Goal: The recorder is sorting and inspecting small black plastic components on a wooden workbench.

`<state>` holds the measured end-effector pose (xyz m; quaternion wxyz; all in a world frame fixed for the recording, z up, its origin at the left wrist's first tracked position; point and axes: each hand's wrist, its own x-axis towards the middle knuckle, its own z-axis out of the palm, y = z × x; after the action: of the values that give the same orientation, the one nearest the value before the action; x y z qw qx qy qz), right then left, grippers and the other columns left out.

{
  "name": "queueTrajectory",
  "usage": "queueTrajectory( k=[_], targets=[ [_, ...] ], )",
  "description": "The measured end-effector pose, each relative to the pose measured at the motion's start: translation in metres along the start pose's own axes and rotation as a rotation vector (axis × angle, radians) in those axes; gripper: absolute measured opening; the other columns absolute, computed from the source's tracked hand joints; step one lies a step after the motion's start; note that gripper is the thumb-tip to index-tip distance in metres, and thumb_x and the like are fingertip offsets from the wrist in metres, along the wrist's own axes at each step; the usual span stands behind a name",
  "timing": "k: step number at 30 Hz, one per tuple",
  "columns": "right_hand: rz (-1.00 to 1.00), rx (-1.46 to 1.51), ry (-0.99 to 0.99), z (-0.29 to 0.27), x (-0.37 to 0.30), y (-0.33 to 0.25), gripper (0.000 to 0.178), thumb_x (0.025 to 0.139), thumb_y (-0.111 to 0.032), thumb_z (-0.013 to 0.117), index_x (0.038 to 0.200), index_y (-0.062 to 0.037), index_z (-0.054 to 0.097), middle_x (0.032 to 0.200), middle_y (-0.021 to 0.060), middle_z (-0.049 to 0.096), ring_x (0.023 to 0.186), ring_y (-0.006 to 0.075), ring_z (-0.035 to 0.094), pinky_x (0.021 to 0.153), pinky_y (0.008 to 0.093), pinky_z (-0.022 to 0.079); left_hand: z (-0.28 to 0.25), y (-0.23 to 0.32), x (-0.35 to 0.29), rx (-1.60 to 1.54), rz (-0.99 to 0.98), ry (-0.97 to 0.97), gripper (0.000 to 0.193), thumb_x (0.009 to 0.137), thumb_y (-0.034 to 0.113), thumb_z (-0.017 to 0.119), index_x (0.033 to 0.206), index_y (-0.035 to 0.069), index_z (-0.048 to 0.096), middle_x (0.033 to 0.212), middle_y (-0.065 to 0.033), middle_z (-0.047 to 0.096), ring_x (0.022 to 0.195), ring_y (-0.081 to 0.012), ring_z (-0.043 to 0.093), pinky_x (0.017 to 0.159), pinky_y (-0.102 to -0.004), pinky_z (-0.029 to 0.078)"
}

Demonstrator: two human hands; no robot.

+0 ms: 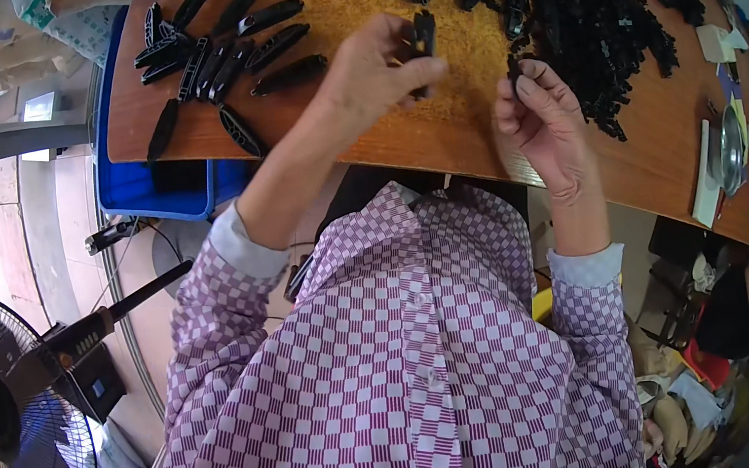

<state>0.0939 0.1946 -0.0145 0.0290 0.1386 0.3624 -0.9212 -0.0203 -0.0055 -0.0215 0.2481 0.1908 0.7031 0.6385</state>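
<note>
Over the wooden table, my left hand [380, 67] is closed around a black plastic piece [425, 32] that juts up past the fingers. To its right, my right hand [541, 109] pinches a small dark piece [514, 69] between thumb and fingers; its exact shape is too small to make out. On the table's left lie several long, pointed black pieces [291, 74], some with pale openwork patterns. A large heap of small black parts [602, 43] covers the far right side, close to my right hand.
A blue bin [153, 201] stands under the table's left edge. Lower left is a standing fan [13, 398]. At the table's right end lie a shiny metal dish [732, 151] and a white strip [703, 174]. Cloths and clutter [694, 398] fill the lower right.
</note>
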Motion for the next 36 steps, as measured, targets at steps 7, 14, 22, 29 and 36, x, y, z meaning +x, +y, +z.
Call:
queueTrajectory(
  k=[7, 14, 22, 29, 36],
  targets=[
    [-0.303, -0.398, 0.234, 0.032, 0.002, 0.038, 0.007, 0.089, -0.007, 0.063, 0.095, -0.0048, 0.062, 0.103, 0.0074, 0.065, 0.091, 0.0128, 0.059, 0.083, 0.024, 0.044, 0.03, -0.019, -0.012, -0.31, -0.014, -0.076, 0.047, 0.081, 0.004, 0.071, 0.117, 0.001, 0.041, 0.092, -0.0119, 0.063, 0.078, -0.014, 0.062, 0.065, -0.0244, 0.052],
    [-0.343, -0.247, 0.247, 0.038, 0.008, 0.054, 0.006, 0.086, -0.004, 0.065, 0.092, -0.0024, 0.063, 0.112, 0.0079, 0.059, 0.096, 0.0118, 0.055, 0.091, 0.026, 0.042, 0.04, -0.017, -0.014, -0.027, 0.143, 0.059, 0.047, 0.077, 0.002, 0.069, 0.114, -0.001, 0.041, 0.095, -0.0161, 0.063, 0.087, -0.0215, 0.064, 0.071, -0.0302, 0.053],
    [-0.369, -0.266, 0.357, 0.039, 0.007, 0.058, 0.006, 0.086, -0.004, 0.065, 0.092, -0.0022, 0.063, 0.104, 0.006, 0.061, 0.096, 0.0122, 0.055, 0.091, 0.0251, 0.041, 0.047, -0.015, -0.015, 0.029, 0.138, 0.073, 0.045, 0.077, 0.006, 0.068, 0.112, -0.001, 0.041, 0.098, -0.0213, 0.065, 0.092, -0.0288, 0.066, 0.072, -0.0345, 0.053],
    [-0.305, -0.316, 0.31, 0.028, 0.009, 0.049, 0.022, 0.087, -0.003, 0.064, 0.107, -0.0021, 0.058, 0.106, 0.0062, 0.06, 0.097, 0.0119, 0.055, 0.091, 0.0249, 0.041, 0.049, -0.021, -0.014, 0.017, 0.162, -0.007, 0.044, 0.081, -0.002, 0.063, 0.116, 0.002, 0.037, 0.103, -0.015, 0.061, 0.099, -0.0209, 0.06, 0.078, -0.0311, 0.051],
    [-0.17, -0.371, 0.126, 0.012, 0.009, 0.034, 0.03, 0.087, -0.002, 0.063, 0.115, 0.0005, 0.054, 0.106, 0.0063, 0.063, 0.098, 0.0115, 0.059, 0.087, 0.0238, 0.047, 0.059, -0.012, -0.016, -0.094, 0.12, -0.094, 0.059, 0.08, -0.004, 0.063, 0.131, 0.006, 0.034, 0.105, -0.0148, 0.059, 0.101, -0.0239, 0.062, 0.082, -0.0349, 0.052]
  ],
)
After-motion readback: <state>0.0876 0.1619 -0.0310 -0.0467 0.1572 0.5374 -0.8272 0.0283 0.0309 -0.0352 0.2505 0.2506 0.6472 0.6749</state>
